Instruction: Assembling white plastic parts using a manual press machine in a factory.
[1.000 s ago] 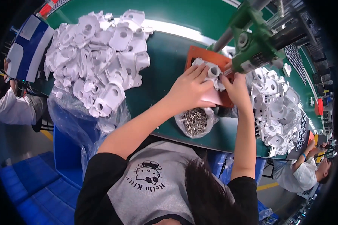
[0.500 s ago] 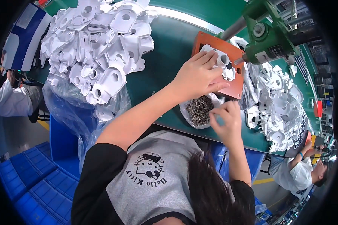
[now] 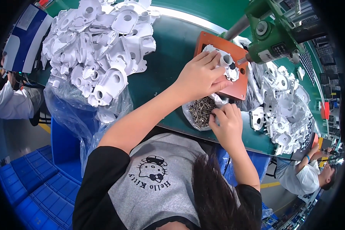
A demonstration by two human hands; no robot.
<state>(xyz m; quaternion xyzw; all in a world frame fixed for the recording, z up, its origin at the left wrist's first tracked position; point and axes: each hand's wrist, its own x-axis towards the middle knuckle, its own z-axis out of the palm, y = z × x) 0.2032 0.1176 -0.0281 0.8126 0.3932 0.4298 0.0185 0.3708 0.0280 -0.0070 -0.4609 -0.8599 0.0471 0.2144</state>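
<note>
Under the fingers of the left hand [image 3: 203, 74] sits 1 white plastic part [image 3: 227, 59], resting on an orange block [image 3: 236, 91]. These fingers lie extended and close together, thumb apart; whether they grip the part cannot be told. Below the left hand, the right hand [image 3: 229, 124] is curled, thumb and forefinger narrowly spaced at the edge of metal fasteners [image 3: 198, 110] in a clear bag [image 3: 219, 100]; whether a fastener is pinched cannot be determined. Above and right of the left hand stands a green press [image 3: 266, 34], its metal tip [image 3: 242, 60] near the part. Noted: 2 heaps of similar parts, 1 left heap [image 3: 103, 46] well apart from the left hand, 1 right heap [image 3: 283, 105] beyond the right hand.
</note>
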